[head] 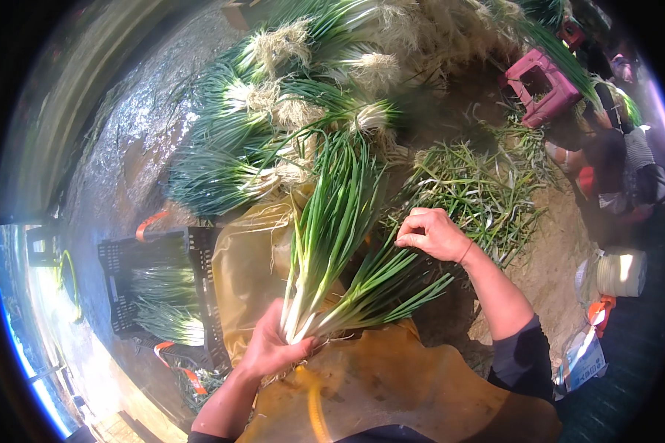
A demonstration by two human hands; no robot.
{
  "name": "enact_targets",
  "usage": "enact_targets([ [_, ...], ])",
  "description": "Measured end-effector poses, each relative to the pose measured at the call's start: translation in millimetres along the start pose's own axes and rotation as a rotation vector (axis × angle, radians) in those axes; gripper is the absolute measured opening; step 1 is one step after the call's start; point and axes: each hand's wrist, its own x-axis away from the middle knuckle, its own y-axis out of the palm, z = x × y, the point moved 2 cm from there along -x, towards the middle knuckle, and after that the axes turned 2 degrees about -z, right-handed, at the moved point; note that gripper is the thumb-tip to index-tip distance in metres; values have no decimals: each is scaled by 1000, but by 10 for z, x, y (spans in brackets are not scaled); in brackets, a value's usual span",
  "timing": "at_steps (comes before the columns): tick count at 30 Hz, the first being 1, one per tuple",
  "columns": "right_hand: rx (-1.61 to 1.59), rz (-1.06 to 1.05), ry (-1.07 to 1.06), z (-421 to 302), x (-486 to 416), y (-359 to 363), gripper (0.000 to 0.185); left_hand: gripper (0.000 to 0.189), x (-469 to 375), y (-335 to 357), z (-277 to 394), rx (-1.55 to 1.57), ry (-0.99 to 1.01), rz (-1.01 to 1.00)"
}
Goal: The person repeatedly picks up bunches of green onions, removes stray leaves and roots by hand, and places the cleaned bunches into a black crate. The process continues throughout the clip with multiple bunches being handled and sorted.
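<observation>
My left hand [280, 343] grips a bunch of green onions [332, 221] by the white stems near the root end, low in front of a yellow waterproof apron [366, 382]. The bunch fans into two parts: a tall one pointing away from me and a smaller one [388, 293] leaning right. Above the smaller part, my right hand [435, 235] has its thumb and fingers drawn together. Leaf tips come close to its fingertips; whether one is pinched there I cannot tell. The roots of the held bunch are mostly hidden behind my left hand.
Piled bundles of green onions [227, 138] with roots lie ahead. Loose leaf trimmings [476, 194] cover soil at right. A black crate [199, 277] holding green onions stands left. Further right are a pink stool [548, 91], a twine spool [620, 274] and another person [620, 149].
</observation>
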Motion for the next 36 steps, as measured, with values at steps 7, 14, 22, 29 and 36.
enact_targets([
  [7,-100,-104,-118,-230,50,12,14,54,-80,50,81,9,-53,8],
  [14,104,384,484,196,202,-555,16,56,-43,-16,133,46,-7,-8],
  [22,-94,-197,53,-124,173,32,34,59,-111,-19,223,-160,1,-67],
  [29,74,-432,-85,-425,-92,322,38,57,-32,-17,170,-99,-44,-31],
  [36,-88,-356,-88,-502,-17,231,26,63,-207,-54,88,-9,83,-168],
])
